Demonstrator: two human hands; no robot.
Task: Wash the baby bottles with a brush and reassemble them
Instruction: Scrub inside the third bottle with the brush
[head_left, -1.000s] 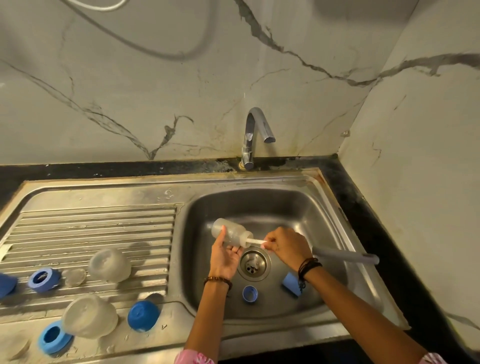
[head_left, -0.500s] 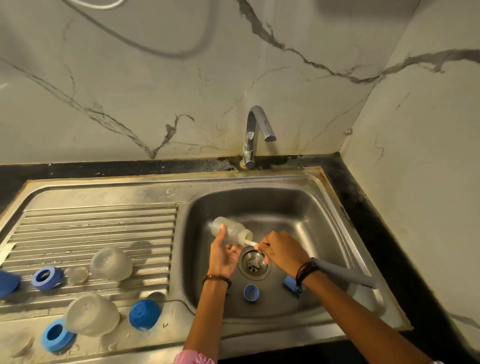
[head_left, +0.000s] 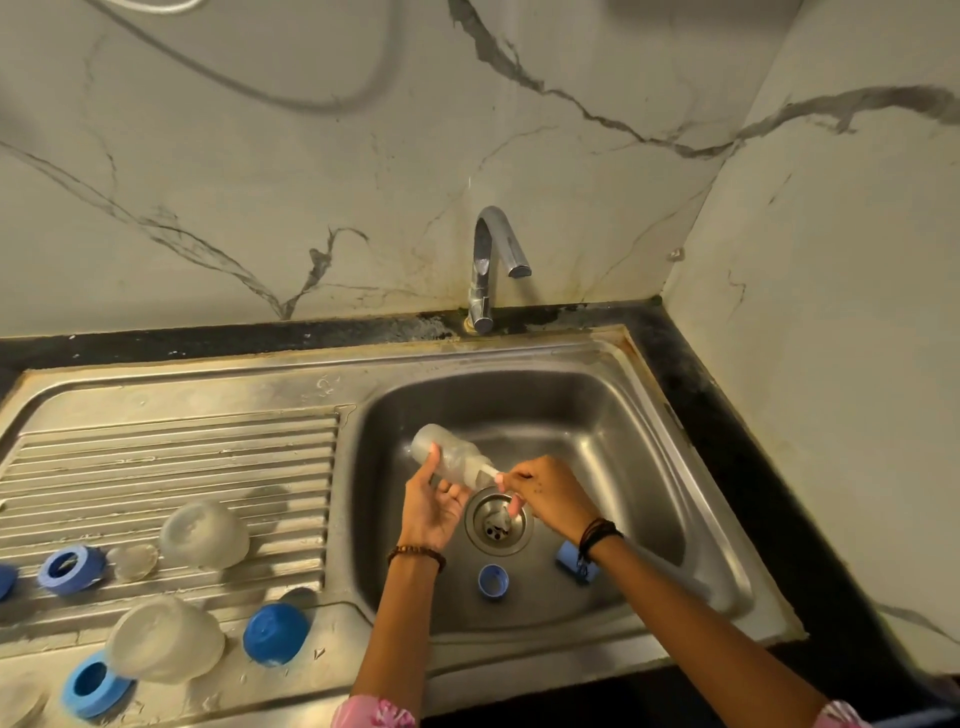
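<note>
While both hands hold the bottle (head_left: 451, 459), sink (head_left: 649, 447) walls stand apart.

Veined marble walls (head_left: 311, 182) meet above black countertop (head_left: 208, 338).

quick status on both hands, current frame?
Left hand: holding the clear bottle over the sink basin.
Right hand: gripping the brush handle at the bottle's mouth.

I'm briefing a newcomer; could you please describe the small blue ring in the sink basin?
Find the steel sink basin and its drain. Just nearer than the drain lies the blue ring, open side up. Unlike the blue piece under the right wrist, it is round and fully visible.
</note>
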